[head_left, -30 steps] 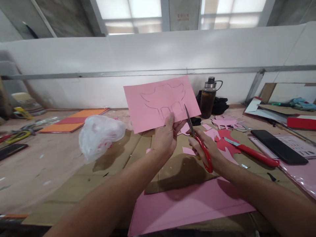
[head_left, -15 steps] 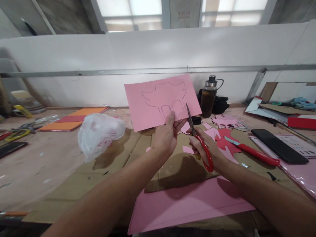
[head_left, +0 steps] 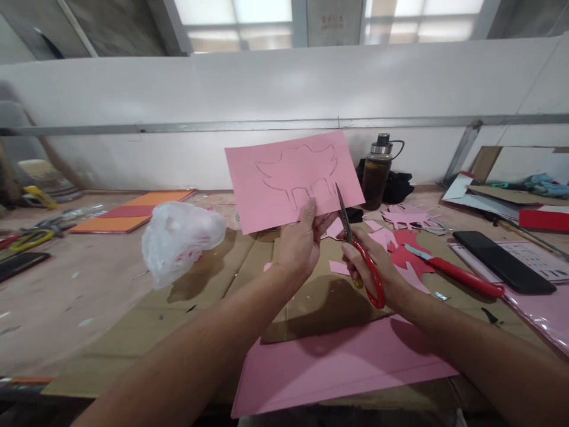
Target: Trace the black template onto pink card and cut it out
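Item: pink sheet [head_left: 284, 178], with a pencilled outline, held upright above the cardboard mat [head_left: 213, 279]. We pinch its lower edge with our left hand [head_left: 300, 243], thumb in front.

Item: red-handled scissors [head_left: 360, 255], gripped in our right hand [head_left: 377, 267] just right of the sheet. The blades point up and meet the sheet's lower edge by the outline; whether they are biting into the paper we cannot tell.

Item: white plastic bag [head_left: 180, 237], left of the sheet, on the mat.

Item: large pink sheet [head_left: 338, 362], flat, below the held sheet.

Item: pink and red cut scraps [head_left: 400, 243], right of the sheet.

Item: second red-handled cutter [head_left: 457, 274], beyond the scraps.

Item: dark bottle [head_left: 376, 172], upright, right of the sheet.

Item: black phone [head_left: 504, 262], far right.
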The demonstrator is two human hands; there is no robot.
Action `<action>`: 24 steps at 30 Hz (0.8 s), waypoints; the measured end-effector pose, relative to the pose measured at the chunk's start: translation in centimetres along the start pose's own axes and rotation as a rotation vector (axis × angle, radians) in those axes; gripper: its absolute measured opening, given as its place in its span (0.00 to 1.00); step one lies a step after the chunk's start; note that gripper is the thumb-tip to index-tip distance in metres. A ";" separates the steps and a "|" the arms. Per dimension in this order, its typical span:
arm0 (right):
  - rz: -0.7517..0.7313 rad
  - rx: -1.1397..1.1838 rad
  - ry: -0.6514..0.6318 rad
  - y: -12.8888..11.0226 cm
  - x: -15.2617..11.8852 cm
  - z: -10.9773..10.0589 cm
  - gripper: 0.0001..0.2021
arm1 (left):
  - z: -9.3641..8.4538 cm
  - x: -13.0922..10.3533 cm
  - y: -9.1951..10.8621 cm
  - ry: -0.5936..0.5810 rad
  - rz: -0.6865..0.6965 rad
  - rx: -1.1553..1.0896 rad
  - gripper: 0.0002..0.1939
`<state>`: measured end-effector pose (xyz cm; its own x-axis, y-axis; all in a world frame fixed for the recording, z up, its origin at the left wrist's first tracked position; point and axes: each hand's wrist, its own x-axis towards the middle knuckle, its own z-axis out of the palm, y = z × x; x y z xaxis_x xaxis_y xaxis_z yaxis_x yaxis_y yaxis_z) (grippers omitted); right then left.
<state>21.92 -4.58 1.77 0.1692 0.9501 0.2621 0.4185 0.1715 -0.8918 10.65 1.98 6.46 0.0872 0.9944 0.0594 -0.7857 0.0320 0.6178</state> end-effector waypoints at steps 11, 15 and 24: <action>-0.012 0.005 -0.030 -0.2 -0.1 -0.3 0.15 | -0.2 0.1 -0.1 0.007 -0.002 0.002 0.07; -0.021 0.030 -0.046 -0.4 -0.2 -0.2 0.14 | -0.1 0.1 0.0 0.007 -0.009 -0.007 0.07; -0.094 0.005 -0.055 -0.7 -0.4 -0.6 0.13 | 0.0 0.2 0.1 0.030 -0.013 0.002 0.05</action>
<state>22.05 -5.25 2.54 0.0800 0.9427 0.3240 0.4261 0.2615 -0.8661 10.56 2.15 6.50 0.0788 0.9965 0.0276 -0.7836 0.0448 0.6196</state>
